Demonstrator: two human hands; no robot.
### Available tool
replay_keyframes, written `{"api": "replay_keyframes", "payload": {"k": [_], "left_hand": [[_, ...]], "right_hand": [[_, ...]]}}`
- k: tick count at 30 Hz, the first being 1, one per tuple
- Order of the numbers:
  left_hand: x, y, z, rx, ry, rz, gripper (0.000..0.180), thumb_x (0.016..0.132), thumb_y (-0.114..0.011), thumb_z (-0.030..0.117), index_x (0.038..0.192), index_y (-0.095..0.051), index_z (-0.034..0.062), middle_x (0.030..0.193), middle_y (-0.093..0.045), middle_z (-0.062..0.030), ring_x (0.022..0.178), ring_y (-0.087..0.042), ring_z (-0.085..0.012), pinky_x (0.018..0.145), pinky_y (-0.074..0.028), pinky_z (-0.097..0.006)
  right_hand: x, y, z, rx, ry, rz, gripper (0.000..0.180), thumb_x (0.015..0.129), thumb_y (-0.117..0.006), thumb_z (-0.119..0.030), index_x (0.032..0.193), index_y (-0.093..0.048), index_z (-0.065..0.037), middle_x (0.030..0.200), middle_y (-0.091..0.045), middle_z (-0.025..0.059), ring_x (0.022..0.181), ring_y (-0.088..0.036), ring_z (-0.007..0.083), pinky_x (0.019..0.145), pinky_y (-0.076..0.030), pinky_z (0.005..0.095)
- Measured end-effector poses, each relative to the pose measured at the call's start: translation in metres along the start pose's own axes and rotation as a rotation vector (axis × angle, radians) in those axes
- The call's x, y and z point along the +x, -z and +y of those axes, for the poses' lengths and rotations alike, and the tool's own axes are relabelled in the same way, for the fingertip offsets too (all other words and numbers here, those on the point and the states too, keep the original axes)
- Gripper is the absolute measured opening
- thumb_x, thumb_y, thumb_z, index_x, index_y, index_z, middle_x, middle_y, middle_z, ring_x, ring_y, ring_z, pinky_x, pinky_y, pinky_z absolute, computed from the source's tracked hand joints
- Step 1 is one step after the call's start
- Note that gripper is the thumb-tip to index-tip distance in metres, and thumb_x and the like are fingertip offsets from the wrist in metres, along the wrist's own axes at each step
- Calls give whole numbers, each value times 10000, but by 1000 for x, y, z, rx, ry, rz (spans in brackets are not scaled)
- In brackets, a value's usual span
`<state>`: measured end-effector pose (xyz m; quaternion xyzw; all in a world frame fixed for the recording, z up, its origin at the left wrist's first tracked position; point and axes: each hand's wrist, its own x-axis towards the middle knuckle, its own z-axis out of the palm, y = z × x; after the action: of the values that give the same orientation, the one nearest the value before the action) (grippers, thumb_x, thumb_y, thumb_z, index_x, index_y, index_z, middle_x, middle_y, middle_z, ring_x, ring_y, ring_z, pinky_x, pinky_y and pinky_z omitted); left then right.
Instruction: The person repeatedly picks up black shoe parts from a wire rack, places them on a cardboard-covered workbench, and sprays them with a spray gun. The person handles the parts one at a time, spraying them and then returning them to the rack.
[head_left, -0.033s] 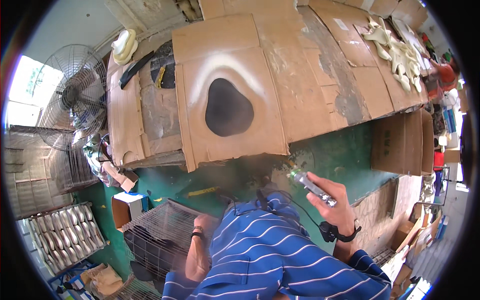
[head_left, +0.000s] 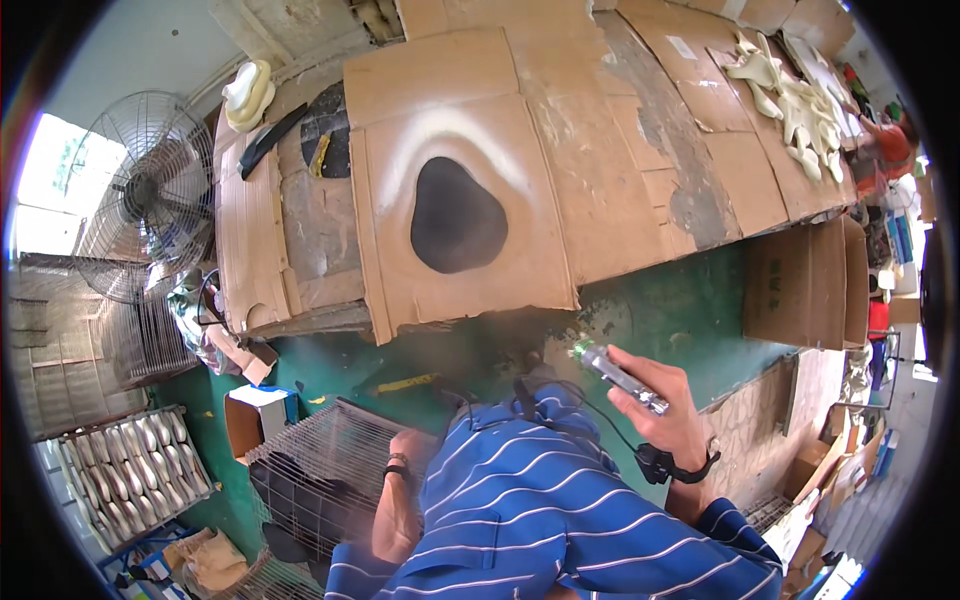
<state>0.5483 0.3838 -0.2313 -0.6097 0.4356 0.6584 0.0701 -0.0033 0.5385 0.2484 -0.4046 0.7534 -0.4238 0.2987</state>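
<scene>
My right hand (head_left: 665,405) is closed around a slim silver tube-shaped tool (head_left: 625,378) with a green end, held beyond the front edge of the table. A dark strap sits on that wrist. What kind of tool it is does not show clearly. My left hand (head_left: 408,447) hangs low beside a wire rack (head_left: 345,430); its fingers are blurred. In front of me on the table lies a cardboard sheet (head_left: 400,305) with a dark grey pear-shaped piece (head_left: 458,215) on it. A white powdery arc (head_left: 450,122) curves round the far side of that piece.
Cream moulded pieces (head_left: 800,115) are heaped at the table's far right, near another person (head_left: 890,150). A large fan (head_left: 145,190) stands at left. Below it are a rack of pale rounded pieces (head_left: 130,470) and a small box (head_left: 258,415). A big carton (head_left: 800,285) stands at right.
My right hand and the silver tool have shifted very slightly to the left. Nothing else has visibly moved.
</scene>
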Motion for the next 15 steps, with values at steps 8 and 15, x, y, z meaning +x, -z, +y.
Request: {"api": "replay_keyframes", "payload": {"k": [8, 15], "left_hand": [[-23, -21, 61, -222, 44, 187, 270, 931, -651, 196, 1161, -660, 54, 947, -710, -106, 858, -699, -259, 732, -574, -371], [-18, -25, 122, -228, 16, 143, 362, 967, -626, 176, 1286, -577, 12, 938, -683, -118, 769, -692, -230, 597, -578, -359]], "right_hand": [[29, -14, -1, 14, 11, 201, 479, 807, -721, 18, 1275, -621, 24, 961, -695, 192, 775, -681, 316, 717, -518, 341], [10, -4, 7, 15, -4, 69, 475, 797, -726, 0, 1261, -632, 28, 1044, -706, 222, 885, -714, 323, 792, -530, 331]]}}
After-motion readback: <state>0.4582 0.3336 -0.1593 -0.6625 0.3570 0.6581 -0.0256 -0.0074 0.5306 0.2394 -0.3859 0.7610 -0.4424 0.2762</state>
